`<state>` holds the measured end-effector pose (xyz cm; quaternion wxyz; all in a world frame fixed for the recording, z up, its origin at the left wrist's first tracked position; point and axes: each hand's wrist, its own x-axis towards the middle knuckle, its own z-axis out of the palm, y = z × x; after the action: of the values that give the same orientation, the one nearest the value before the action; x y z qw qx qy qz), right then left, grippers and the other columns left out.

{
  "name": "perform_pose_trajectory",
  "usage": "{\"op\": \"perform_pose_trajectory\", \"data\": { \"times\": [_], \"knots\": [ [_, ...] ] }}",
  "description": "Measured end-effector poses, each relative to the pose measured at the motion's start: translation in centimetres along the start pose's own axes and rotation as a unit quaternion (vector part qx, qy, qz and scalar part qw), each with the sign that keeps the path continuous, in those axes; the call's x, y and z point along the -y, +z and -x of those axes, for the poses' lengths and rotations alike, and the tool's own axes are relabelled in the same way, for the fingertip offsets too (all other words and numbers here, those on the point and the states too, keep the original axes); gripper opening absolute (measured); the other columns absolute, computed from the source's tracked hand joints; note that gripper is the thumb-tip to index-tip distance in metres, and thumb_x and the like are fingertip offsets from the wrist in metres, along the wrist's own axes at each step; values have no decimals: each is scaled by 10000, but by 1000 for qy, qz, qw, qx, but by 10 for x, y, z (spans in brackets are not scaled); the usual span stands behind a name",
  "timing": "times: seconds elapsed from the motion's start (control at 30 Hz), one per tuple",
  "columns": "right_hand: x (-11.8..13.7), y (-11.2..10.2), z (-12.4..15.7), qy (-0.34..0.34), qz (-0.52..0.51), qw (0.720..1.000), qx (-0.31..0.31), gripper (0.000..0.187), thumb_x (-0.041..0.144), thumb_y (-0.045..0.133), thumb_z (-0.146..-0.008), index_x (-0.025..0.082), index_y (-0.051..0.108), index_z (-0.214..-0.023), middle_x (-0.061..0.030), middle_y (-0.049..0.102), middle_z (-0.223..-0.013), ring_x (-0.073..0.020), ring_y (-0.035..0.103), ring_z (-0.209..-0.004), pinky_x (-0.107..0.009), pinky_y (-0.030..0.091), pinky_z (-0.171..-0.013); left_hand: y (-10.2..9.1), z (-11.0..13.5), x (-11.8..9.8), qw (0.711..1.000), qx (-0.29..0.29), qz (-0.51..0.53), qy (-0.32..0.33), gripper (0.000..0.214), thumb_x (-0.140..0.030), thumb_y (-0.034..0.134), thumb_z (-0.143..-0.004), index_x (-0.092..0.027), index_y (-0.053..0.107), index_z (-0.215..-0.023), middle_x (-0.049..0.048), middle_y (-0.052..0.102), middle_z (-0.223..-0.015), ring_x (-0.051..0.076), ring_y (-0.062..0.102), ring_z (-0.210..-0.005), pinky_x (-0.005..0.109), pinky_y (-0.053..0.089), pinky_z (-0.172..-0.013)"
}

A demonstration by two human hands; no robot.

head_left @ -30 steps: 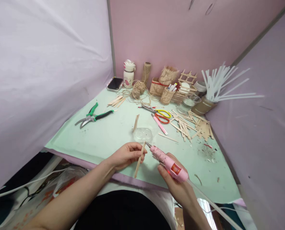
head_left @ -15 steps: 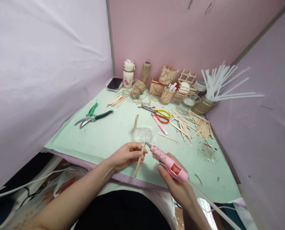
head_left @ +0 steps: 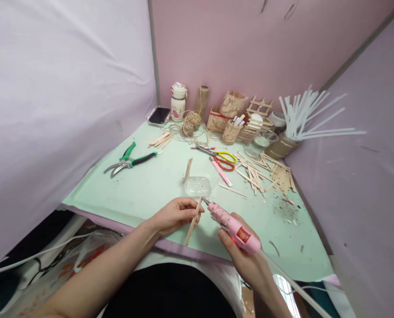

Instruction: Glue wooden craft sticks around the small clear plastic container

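Note:
My left hand (head_left: pixel 172 216) pinches a wooden craft stick (head_left: pixel 193 222), held slanted above the near edge of the green table (head_left: pixel 144 185). My right hand (head_left: pixel 243 256) grips a pink hot glue gun (head_left: pixel 234 226), a white glue stick trailing from its back. The gun's metal nozzle touches the top end of the stick. Just beyond the stick's tip, a small clear plastic dish (head_left: pixel 198 185) sits on the table, with another craft stick (head_left: pixel 187 169) leaning beside it.
Green-handled pruning shears (head_left: pixel 130 160) lie left. Scissors (head_left: pixel 221 158), a pink pen (head_left: pixel 221 172) and a heap of craft sticks (head_left: pixel 266 173) lie right. At the back stand a phone (head_left: pixel 159 115), bottle (head_left: pixel 177 102), twine (head_left: pixel 191 123), stick-built holders (head_left: pixel 232 119) and a jar of white strips (head_left: pixel 283 143).

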<state>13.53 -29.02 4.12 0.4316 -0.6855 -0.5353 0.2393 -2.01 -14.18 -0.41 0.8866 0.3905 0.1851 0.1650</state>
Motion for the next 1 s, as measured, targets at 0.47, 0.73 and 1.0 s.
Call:
{"op": "perform_pose_trajectory", "data": {
  "times": [0.47,0.73,1.0],
  "knots": [
    [0,0,2,9,-4,1000,11,234,415,522,-911,213,629,-962,-23,581,-803,-173,571,-713,-278,455,-609,-1,0,1,1000,6,-9,-4,334,-347,861,-639,-109,726,-831,30,650,-649,95,585,-587,207,433,-601],
    [-2,2,3,13,-11,1000,-1,201,400,524,-908,227,593,-833,-6,514,-718,-181,567,-730,-275,453,-601,-1,0,0,1000,4,-5,-6,337,-343,863,-637,-110,731,-842,32,651,-648,96,583,-580,209,434,-599],
    [7,1,1,14,-1,1000,6,223,395,531,-902,220,548,-764,18,483,-688,-140,503,-602,-261,443,-559,-1,-1,1,1000,6,-13,-7,342,-351,861,-638,-106,726,-836,31,640,-646,100,566,-591,220,429,-605]
  ]
}}
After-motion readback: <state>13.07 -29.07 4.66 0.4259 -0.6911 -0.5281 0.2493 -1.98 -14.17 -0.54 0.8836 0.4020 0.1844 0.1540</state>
